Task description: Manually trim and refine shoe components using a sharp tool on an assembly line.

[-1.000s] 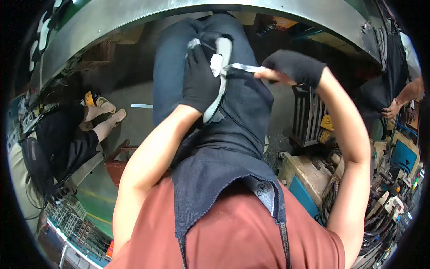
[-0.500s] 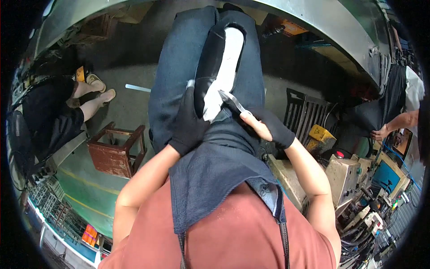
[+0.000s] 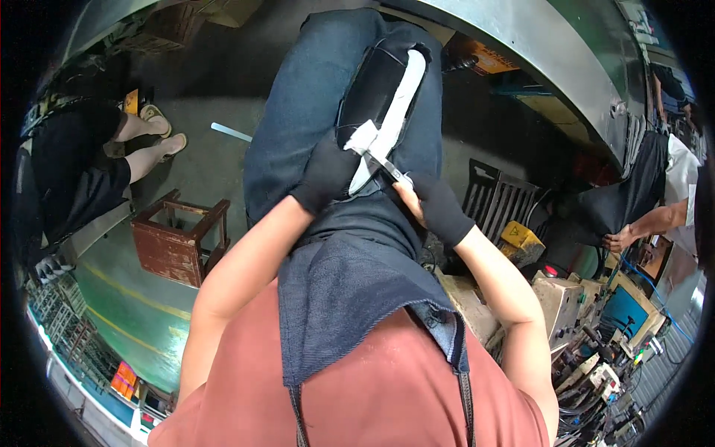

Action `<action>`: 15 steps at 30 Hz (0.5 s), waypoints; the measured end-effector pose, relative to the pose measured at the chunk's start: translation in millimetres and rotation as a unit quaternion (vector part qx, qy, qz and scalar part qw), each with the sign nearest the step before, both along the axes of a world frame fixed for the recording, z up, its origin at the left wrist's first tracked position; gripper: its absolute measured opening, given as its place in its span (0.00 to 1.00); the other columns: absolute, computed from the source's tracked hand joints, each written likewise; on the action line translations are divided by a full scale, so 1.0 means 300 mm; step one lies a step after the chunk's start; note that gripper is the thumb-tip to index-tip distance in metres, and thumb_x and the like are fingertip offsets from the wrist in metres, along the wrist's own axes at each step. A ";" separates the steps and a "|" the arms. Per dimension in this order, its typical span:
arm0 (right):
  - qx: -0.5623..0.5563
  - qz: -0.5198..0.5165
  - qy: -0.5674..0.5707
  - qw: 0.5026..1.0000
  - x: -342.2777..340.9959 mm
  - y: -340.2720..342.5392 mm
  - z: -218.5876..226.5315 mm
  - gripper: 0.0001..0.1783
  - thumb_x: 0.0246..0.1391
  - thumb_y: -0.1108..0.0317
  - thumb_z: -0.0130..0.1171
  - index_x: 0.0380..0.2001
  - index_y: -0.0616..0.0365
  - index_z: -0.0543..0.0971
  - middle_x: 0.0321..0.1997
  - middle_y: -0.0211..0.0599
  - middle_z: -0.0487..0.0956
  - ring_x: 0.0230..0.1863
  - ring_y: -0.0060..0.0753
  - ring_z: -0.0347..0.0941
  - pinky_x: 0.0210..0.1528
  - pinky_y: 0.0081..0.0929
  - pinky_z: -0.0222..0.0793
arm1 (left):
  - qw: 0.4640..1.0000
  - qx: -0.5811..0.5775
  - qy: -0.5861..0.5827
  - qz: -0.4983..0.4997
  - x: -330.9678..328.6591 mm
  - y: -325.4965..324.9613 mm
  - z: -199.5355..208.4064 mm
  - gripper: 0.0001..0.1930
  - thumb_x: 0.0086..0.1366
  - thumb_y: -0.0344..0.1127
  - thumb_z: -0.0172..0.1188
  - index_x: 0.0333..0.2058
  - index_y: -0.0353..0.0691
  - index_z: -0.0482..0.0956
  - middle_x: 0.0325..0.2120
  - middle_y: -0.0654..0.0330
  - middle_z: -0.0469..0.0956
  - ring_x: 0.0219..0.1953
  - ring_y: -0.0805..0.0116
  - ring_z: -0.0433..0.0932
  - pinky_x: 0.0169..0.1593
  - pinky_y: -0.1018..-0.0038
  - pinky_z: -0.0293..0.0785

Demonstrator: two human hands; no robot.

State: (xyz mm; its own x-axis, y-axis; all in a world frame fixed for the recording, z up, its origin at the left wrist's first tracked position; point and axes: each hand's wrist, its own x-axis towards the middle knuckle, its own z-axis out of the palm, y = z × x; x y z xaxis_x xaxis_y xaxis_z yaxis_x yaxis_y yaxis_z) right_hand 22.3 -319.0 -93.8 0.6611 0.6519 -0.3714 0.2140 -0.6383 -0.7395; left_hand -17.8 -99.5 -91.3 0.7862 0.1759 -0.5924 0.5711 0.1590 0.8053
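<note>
A black shoe-upper-like piece (image 3: 371, 93) lies lengthwise over my thighs, with a long white lining strip (image 3: 404, 95) along its right side. My left hand (image 3: 328, 173), in a black fingerless glove, is closed on the near end, where a white flap (image 3: 362, 137) is folded up by the fingertips. My right hand (image 3: 438, 203), gloved likewise, grips small metal snips (image 3: 389, 167). Their tips point up and left and meet the white material beside my left fingers. Whether the blades are apart is too small to tell.
A curved metal worktable edge (image 3: 514, 45) runs across the far side. A brown wooden stool (image 3: 179, 242) stands at left, near a seated person's legs (image 3: 145, 141). At right are a yellow box (image 3: 521, 242), machinery (image 3: 558, 305) and another person's hand (image 3: 618, 238).
The black piece has shifted slightly right in view. The white flap is now folded up at my left fingers, and the snips have come against it.
</note>
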 end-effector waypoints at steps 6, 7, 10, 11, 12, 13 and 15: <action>-0.058 0.120 0.098 0.986 0.194 -0.035 0.211 0.20 0.62 0.54 0.54 0.32 0.64 0.79 0.22 0.48 0.75 0.23 0.33 0.69 0.29 0.31 0.66 | 0.992 0.118 -0.049 0.004 0.024 -0.014 -0.161 0.31 0.56 0.46 0.69 0.48 0.27 0.71 0.44 0.44 0.79 0.46 0.58 0.79 0.48 0.69 0.74; -0.102 0.152 0.085 0.979 0.228 -0.008 0.272 0.20 0.62 0.53 0.55 0.32 0.64 0.79 0.21 0.48 0.74 0.23 0.30 0.67 0.29 0.31 0.65 | 0.987 0.148 -0.066 0.016 0.018 -0.006 -0.165 0.31 0.55 0.46 0.69 0.48 0.26 0.70 0.44 0.44 0.79 0.45 0.57 0.79 0.48 0.69 0.74; -0.019 0.101 0.040 0.994 0.192 0.115 0.357 0.20 0.61 0.54 0.55 0.30 0.62 0.79 0.22 0.47 0.75 0.24 0.35 0.70 0.29 0.31 0.65 | 0.991 0.103 -0.076 0.025 0.000 0.015 -0.147 0.32 0.54 0.44 0.70 0.49 0.27 0.70 0.44 0.45 0.78 0.45 0.56 0.79 0.49 0.67 0.73; 0.092 0.042 0.011 0.995 0.179 0.132 0.364 0.20 0.61 0.52 0.56 0.30 0.61 0.79 0.24 0.50 0.76 0.24 0.43 0.74 0.29 0.33 0.67 | 0.997 0.026 -0.071 0.013 0.011 0.021 -0.123 0.32 0.53 0.44 0.71 0.49 0.27 0.70 0.44 0.46 0.78 0.46 0.56 0.78 0.50 0.66 0.73; 0.064 0.041 -0.037 0.996 0.153 0.094 0.281 0.19 0.60 0.53 0.57 0.30 0.61 0.78 0.24 0.49 0.76 0.25 0.42 0.73 0.30 0.31 0.67 | 0.998 -0.003 -0.056 -0.017 0.014 0.025 -0.095 0.34 0.52 0.43 0.72 0.52 0.28 0.69 0.47 0.47 0.76 0.51 0.58 0.75 0.54 0.67 0.70; 0.079 0.045 -0.055 0.994 0.135 0.056 0.183 0.21 0.61 0.52 0.56 0.30 0.63 0.78 0.23 0.47 0.76 0.24 0.35 0.73 0.30 0.31 0.67 | 0.998 -0.008 -0.056 -0.021 -0.012 0.021 -0.097 0.34 0.52 0.43 0.72 0.52 0.28 0.69 0.47 0.47 0.76 0.51 0.58 0.75 0.54 0.67 0.70; 0.019 -0.026 0.093 0.995 0.123 0.054 0.087 0.24 0.63 0.50 0.53 0.30 0.64 0.77 0.21 0.41 0.75 0.22 0.28 0.71 0.28 0.29 0.68 | 0.972 0.090 -0.210 -0.052 -0.078 0.025 -0.124 0.34 0.55 0.41 0.70 0.55 0.28 0.68 0.51 0.47 0.74 0.56 0.61 0.71 0.59 0.68 0.66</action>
